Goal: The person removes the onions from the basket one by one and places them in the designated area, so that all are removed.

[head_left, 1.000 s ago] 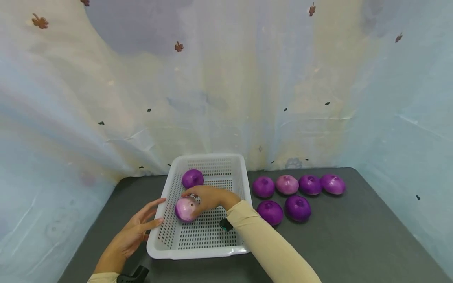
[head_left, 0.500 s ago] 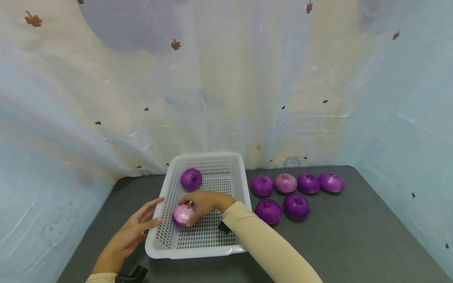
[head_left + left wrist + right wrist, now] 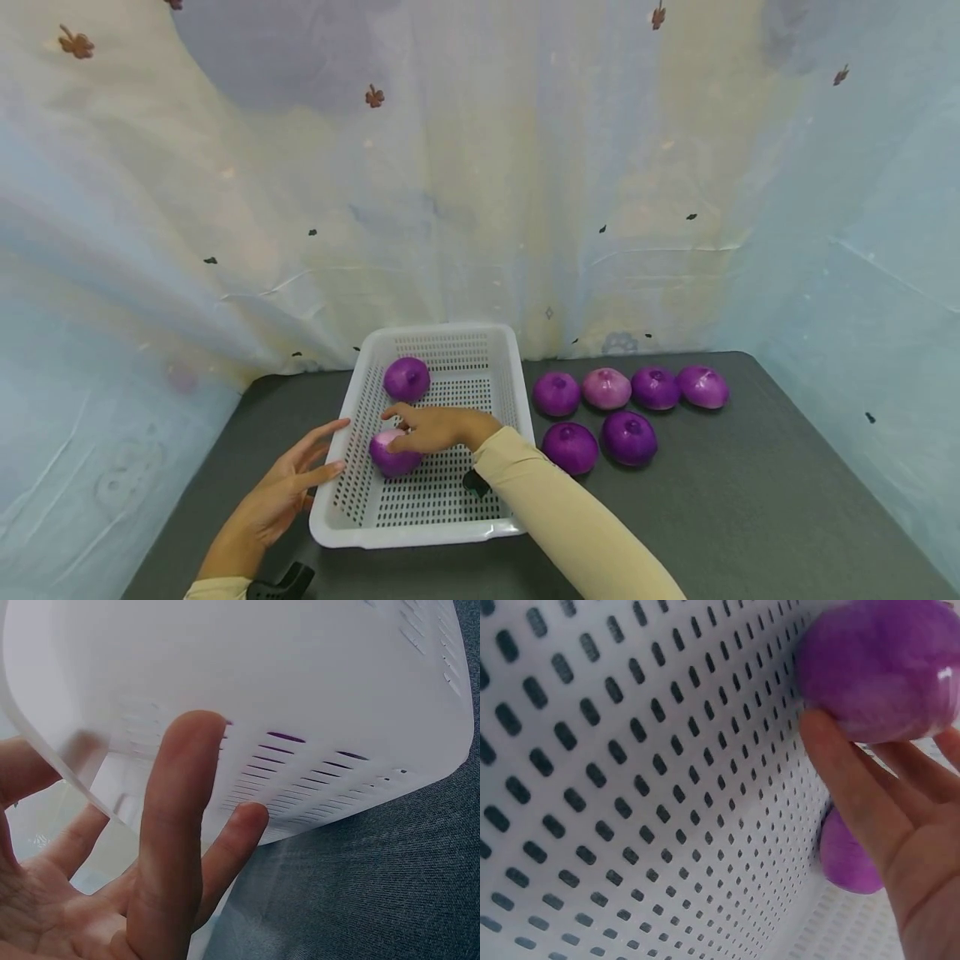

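Observation:
A white perforated plastic basket stands on the dark table, with two purple onions inside. My left hand holds its left rim, fingertips over the edge and other fingers along the outer wall, as the left wrist view shows. Inside the basket my right hand is at the nearer onion. Its thumb touches that onion's side, while the fingers are spread loosely and partly hidden behind it. The farther onion lies by the basket's left wall, apart from the hand.
Right of the basket several more onions sit on the grey table: a back row including a paler onion, and two in front, one a dark onion. A patterned curtain hangs behind the table.
The nearer onion has turned in the basket, its pale side now mostly out of sight. My right fingers have loosened from around it. The left hand stays at the rim.

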A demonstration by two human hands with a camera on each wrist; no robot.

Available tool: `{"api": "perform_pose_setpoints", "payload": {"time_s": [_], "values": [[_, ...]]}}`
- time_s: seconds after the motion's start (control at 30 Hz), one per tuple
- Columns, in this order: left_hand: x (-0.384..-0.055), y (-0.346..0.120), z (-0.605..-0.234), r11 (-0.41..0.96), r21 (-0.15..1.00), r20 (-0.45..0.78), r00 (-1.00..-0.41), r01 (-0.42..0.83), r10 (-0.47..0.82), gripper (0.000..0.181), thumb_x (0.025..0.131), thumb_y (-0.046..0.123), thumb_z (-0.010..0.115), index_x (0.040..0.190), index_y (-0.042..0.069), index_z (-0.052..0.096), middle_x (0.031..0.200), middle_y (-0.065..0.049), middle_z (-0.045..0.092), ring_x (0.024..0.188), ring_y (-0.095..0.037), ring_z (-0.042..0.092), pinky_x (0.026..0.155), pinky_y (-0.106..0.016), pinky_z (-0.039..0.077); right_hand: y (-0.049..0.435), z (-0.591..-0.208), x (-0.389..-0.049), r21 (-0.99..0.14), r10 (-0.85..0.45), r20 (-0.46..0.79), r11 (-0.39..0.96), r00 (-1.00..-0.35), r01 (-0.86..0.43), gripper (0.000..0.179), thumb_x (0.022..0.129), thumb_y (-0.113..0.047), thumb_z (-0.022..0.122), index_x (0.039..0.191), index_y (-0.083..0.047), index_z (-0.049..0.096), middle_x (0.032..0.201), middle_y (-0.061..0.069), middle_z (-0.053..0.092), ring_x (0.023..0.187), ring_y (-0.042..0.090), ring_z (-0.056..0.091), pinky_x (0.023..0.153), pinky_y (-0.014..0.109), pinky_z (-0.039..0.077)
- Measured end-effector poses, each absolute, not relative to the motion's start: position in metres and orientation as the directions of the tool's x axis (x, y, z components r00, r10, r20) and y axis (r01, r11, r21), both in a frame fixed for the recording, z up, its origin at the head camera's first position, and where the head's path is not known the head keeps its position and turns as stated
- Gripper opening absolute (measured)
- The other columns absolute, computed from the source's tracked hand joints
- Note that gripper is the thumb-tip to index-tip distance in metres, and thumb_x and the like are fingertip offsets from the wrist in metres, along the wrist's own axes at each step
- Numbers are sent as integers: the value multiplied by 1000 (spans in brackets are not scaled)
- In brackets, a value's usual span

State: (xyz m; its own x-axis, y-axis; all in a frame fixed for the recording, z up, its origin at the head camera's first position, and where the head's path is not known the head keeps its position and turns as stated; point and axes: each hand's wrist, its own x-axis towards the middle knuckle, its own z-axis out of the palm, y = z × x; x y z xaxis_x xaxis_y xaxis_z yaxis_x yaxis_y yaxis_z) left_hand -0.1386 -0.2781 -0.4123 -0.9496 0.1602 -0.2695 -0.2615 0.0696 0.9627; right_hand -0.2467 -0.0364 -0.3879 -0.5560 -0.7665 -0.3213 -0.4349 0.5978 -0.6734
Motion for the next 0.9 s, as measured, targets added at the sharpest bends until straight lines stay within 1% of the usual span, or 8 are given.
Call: {"api": "perform_pose_setpoints", "payload": {"time_s": [0.13, 0.2, 0.27, 0.37, 0.5, 0.6, 0.77, 0.9], "values": [[-138, -278, -412, 75, 962, -273, -949, -264, 156, 66, 100, 21, 60, 156, 26, 27, 160, -18, 23, 119, -29, 56, 83, -54, 56, -37, -390, -247, -736, -783, -334, 564, -525, -374, 48, 103, -39, 43, 151, -36, 37, 156, 2, 41, 131, 21, 53, 95, 37, 55], [-138, -278, -411, 76, 961, -273, -949, -264, 158, 66, 100, 21, 60, 157, 26, 26, 160, -19, 23, 119, -29, 57, 83, -54, 56, -38, -391, -247, -755, -790, -344, 554, -508, -350, 44, 105, -36, 41, 149, -42, 40, 159, -1, 36, 130, 23, 53, 89, 38, 58], [-138, -277, -411, 76, 961, -274, -948, -265, 159, 67, 100, 21, 60, 157, 25, 26, 160, -20, 23, 119, -30, 57, 83, -54, 56, -37, -391, -248, -762, -796, -346, 547, -497, -346, 43, 105, -34, 40, 147, -43, 43, 160, -2, 35, 129, 22, 52, 86, 37, 58], [-139, -276, -410, 72, 961, -275, -949, -267, 154, 67, 99, 21, 61, 156, 25, 27, 160, -20, 23, 120, -30, 56, 83, -55, 57, -36, -390, -249, -777, -797, -345, 539, -496, -326, 41, 103, -31, 49, 143, -38, 46, 151, 3, 44, 122, 23, 55, 84, 37, 59], [-140, -274, -409, 74, 961, -276, -950, -268, 144, 68, 98, 21, 63, 156, 25, 27, 160, -18, 23, 122, -31, 54, 82, -55, 57, -33, -389, -249, -798, -795, -320, 519, -515, -306, 41, 98, -29, 62, 134, -32, 42, 135, 9, 52, 113, 24, 61, 81, 37, 60], [-141, -275, -410, 76, 961, -276, -950, -268, 148, 68, 99, 22, 62, 156, 26, 27, 161, -18, 21, 122, -31, 54, 82, -55, 57, -31, -389, -249, -797, -795, -307, 515, -522, -316, 44, 97, -30, 64, 135, -32, 40, 135, 10, 51, 113, 24, 61, 80, 36, 60], [-138, -277, -410, 78, 960, -277, -947, -267, 165, 69, 99, 22, 61, 158, 26, 25, 162, -18, 19, 122, -30, 55, 84, -54, 56, -31, -390, -250, -771, -801, -302, 524, -517, -362, 54, 96, -32, 66, 145, -34, 43, 143, 7, 50, 118, 21, 59, 80, 31, 60], [-137, -277, -410, 72, 963, -268, -948, -259, 173, 69, 100, 21, 61, 158, 27, 24, 162, -18, 20, 120, -28, 57, 85, -53, 56, -32, -388, -249, -723, -757, -283, 572, -589, -387, 55, 88, -36, 75, 137, -31, 50, 135, 5, 56, 113, 20, 61, 84, 33, 59]]}}
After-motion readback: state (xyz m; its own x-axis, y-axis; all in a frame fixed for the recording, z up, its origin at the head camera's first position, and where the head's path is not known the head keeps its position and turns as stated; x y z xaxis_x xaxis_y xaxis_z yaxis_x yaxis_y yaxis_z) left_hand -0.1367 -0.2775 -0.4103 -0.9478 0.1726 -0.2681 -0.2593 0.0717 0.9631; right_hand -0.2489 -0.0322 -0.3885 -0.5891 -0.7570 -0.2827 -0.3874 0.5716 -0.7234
